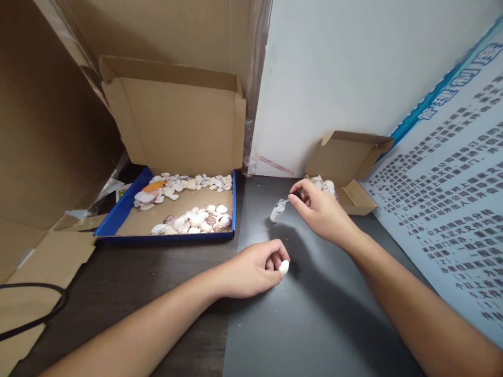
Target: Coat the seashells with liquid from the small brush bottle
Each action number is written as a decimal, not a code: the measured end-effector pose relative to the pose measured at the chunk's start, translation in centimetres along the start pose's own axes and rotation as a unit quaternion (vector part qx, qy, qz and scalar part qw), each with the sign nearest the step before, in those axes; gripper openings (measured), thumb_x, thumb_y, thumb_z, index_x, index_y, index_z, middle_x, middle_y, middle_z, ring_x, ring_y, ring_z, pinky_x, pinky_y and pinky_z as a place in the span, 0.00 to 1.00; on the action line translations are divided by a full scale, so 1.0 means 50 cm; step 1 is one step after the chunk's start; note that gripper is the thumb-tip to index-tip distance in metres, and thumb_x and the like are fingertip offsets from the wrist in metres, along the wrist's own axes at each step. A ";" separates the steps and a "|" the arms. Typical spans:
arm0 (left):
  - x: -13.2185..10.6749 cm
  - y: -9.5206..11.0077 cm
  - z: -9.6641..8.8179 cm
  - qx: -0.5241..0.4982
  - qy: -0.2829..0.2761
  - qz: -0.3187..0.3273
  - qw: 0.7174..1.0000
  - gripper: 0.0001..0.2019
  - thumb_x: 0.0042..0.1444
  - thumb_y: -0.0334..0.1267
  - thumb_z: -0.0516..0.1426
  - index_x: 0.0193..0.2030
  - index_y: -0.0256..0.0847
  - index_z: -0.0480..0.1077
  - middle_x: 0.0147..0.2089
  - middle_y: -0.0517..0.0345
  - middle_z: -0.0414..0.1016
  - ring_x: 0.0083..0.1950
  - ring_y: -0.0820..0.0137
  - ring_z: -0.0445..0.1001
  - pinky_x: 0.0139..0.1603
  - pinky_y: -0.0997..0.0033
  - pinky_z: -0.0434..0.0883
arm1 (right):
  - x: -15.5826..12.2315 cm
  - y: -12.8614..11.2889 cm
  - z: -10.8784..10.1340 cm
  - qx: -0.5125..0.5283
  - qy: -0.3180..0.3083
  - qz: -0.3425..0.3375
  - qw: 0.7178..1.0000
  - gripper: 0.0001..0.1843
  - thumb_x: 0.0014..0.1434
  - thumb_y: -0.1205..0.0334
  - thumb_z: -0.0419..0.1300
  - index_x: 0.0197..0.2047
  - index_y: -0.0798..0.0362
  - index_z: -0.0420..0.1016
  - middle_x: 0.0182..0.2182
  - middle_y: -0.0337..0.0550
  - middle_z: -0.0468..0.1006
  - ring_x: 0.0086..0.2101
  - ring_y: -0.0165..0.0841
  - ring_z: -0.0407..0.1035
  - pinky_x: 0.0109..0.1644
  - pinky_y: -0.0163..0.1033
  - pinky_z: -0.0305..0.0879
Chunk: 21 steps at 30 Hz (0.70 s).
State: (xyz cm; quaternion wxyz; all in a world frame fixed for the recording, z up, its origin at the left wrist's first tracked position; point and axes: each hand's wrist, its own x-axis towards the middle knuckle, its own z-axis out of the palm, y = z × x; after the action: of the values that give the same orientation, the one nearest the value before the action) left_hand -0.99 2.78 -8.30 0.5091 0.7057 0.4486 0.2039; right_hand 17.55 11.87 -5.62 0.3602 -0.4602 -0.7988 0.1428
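Note:
Between the thumb and fingers of my left hand [257, 268] is a small white seashell [284, 267], held just above the grey mat [267, 324]. My right hand [320, 209] pinches a dark bottle cap [295, 194], and a thin pale stem runs from it toward a small bottle. That bottle [277, 210] stands on the mat, clear at the neck with a white label. Whether the stem's tip is inside the neck or just at its mouth, I cannot tell.
At the left, an open blue-edged cardboard box [165, 238] holds several shells [200, 219]. A smaller cardboard box [353, 201] with more shells sits behind my right hand. A black cable [58, 288] loops at the left edge. A printed board [444, 183] borders the right.

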 end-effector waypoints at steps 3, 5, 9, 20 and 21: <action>0.001 0.000 0.000 0.002 -0.001 -0.004 1.000 0.06 0.58 0.38 0.55 0.41 0.41 0.64 0.28 0.66 0.62 0.29 0.76 0.59 0.28 0.76 0.59 | 0.001 0.000 -0.002 0.001 -0.006 0.003 1.000 0.07 0.65 0.57 0.53 0.42 0.50 0.67 0.25 0.38 0.69 0.26 0.33 0.64 0.31 0.37 0.58; 0.001 0.001 -0.001 0.002 -0.001 -0.002 1.000 0.06 0.58 0.38 0.55 0.41 0.40 0.64 0.28 0.66 0.62 0.29 0.76 0.59 0.28 0.76 0.59 | 0.001 0.000 -0.003 0.006 -0.009 0.003 1.000 0.07 0.65 0.57 0.53 0.42 0.50 0.67 0.25 0.38 0.69 0.26 0.33 0.64 0.30 0.36 0.58; 0.000 0.001 -0.002 -0.011 0.000 0.001 1.000 0.06 0.58 0.38 0.55 0.40 0.40 0.64 0.28 0.66 0.61 0.29 0.76 0.59 0.29 0.76 0.59 | 0.000 0.004 -0.001 0.022 -0.009 0.000 1.000 0.07 0.65 0.57 0.52 0.42 0.51 0.66 0.24 0.37 0.67 0.25 0.33 0.63 0.30 0.37 0.58; 0.019 -0.016 -0.007 -0.165 0.109 0.010 0.980 0.29 0.56 0.36 0.58 0.61 0.44 0.51 0.32 0.69 0.61 0.23 0.79 0.62 0.27 0.75 0.63 | -0.007 -0.002 -0.001 0.045 -0.032 -0.021 0.998 0.08 0.67 0.58 0.50 0.45 0.50 0.65 0.25 0.36 0.66 0.27 0.32 0.62 0.32 0.37 0.57; 0.019 -0.014 -0.011 -0.182 0.115 0.000 0.977 0.32 0.55 0.36 0.59 0.64 0.44 0.48 0.32 0.69 0.61 0.22 0.79 0.63 0.27 0.74 0.64 | -0.006 -0.003 -0.001 0.046 -0.033 -0.024 0.998 0.08 0.67 0.57 0.50 0.45 0.50 0.65 0.25 0.36 0.66 0.27 0.32 0.62 0.32 0.37 0.57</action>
State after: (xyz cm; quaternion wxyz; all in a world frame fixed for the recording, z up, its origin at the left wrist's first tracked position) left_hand -1.19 3.93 -8.87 0.5738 0.5734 0.4593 0.3620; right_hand 17.57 11.53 -5.64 0.3577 -0.4192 -0.8136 0.1856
